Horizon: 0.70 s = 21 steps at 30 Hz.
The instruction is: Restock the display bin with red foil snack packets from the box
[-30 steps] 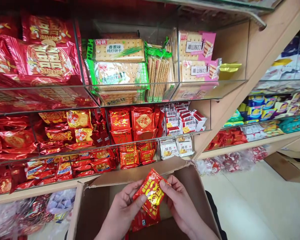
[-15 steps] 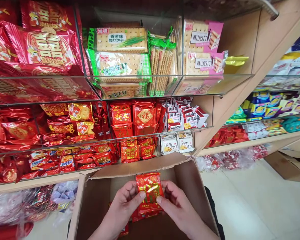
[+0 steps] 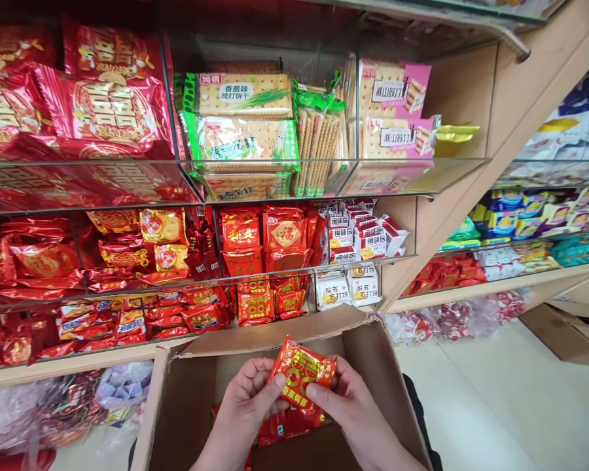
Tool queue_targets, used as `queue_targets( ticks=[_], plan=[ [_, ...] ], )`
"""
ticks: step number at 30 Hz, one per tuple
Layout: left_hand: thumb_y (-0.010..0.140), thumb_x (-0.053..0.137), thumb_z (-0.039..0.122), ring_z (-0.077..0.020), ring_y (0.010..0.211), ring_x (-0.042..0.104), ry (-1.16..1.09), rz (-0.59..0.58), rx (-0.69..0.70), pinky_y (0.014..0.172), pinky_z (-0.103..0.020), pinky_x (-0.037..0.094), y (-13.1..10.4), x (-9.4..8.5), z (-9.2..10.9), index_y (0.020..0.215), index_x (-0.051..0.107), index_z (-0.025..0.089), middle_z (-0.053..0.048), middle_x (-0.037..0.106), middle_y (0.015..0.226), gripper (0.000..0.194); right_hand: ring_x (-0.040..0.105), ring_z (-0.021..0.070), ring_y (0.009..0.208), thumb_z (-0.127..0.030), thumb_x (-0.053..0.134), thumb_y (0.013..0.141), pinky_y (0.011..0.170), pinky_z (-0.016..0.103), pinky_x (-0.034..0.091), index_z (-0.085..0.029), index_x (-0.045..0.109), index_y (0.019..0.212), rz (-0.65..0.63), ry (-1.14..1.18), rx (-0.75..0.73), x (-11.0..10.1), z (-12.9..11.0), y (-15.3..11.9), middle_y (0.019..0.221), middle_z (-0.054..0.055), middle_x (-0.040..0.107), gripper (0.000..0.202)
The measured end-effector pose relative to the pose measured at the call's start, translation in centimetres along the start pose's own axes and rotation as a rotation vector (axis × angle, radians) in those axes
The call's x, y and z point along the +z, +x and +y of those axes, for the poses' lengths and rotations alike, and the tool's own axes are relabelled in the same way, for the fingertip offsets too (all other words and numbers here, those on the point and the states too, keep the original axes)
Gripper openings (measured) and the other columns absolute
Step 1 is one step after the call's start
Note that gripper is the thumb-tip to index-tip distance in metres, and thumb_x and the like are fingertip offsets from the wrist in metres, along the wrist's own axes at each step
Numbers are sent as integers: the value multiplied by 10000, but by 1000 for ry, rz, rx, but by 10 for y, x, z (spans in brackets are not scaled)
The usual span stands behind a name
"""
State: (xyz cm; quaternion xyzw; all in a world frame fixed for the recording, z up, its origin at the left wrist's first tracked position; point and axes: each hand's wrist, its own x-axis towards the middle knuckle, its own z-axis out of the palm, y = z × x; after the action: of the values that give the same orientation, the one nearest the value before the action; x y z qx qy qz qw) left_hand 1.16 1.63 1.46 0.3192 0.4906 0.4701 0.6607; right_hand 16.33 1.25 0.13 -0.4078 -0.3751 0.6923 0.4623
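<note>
A red and gold snack packet (image 3: 302,373) is pinched between my two hands above an open cardboard box (image 3: 368,353). My left hand (image 3: 248,399) grips its left edge with thumb and fingers. On the opposite edge, my right hand (image 3: 351,405) holds it the same way, thumb on the front. The packet is tilted, its gold lettering facing up. Beneath it, more red packets (image 3: 285,425) lie inside the box, partly hidden by my hands.
Behind the box, glass-fronted shelves hold red packets (image 3: 256,307), white cracker packets (image 3: 332,289) and green-edged crackers (image 3: 248,137). Plastic-wrapped goods (image 3: 122,386) lie below at left. Another cardboard box (image 3: 559,333) stands on the floor at right.
The packet in my hands has turned from upright to tilted and its lettering shows more clearly. The shelves appear slightly lower in view.
</note>
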Motion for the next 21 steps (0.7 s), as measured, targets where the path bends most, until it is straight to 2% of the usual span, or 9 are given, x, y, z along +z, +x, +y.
queue_targets(
  ticks=[3,6,10,13,16,21],
  plan=[
    [655,629,258,-94,604,550,54,-71,12,554,-210,450,2,2,2,830,422,202,28,599,698,276,546,147,656,-311,607,675,485,256,474,-218,359,1047,66,-23,12,-2,-7,5,808,16,573,457],
    [667,614,259,-108,596,562,179,-144,73,494,-189,420,9,-1,13,974,361,227,22,591,706,400,527,133,584,-311,604,677,381,208,433,-277,247,1105,128,-83,-76,-10,-22,14,721,-26,556,558],
    [729,532,312,-124,672,559,318,-130,151,513,-207,441,20,-3,32,1043,363,214,-11,575,804,369,498,104,569,-305,584,696,395,177,410,-245,318,967,109,-151,-132,-15,-39,26,702,-28,562,384],
    [728,532,321,-129,702,541,321,-196,96,544,-226,463,25,1,39,1114,336,203,-10,581,778,448,498,97,586,-290,570,709,415,173,405,-232,332,905,42,-156,-101,-12,-39,29,704,-28,560,313],
    [689,585,296,-125,694,545,273,-186,29,560,-229,467,28,5,40,1088,360,188,-8,594,764,470,495,97,619,-274,558,720,442,183,423,-226,343,844,21,-133,-128,-7,-32,29,708,-34,543,253],
    [657,620,274,-118,629,559,209,-96,37,534,-228,464,33,5,35,1043,343,205,20,588,678,480,488,93,670,-217,588,686,532,217,465,-197,426,795,-28,-142,-182,-7,-26,27,797,-15,535,197]
  ],
)
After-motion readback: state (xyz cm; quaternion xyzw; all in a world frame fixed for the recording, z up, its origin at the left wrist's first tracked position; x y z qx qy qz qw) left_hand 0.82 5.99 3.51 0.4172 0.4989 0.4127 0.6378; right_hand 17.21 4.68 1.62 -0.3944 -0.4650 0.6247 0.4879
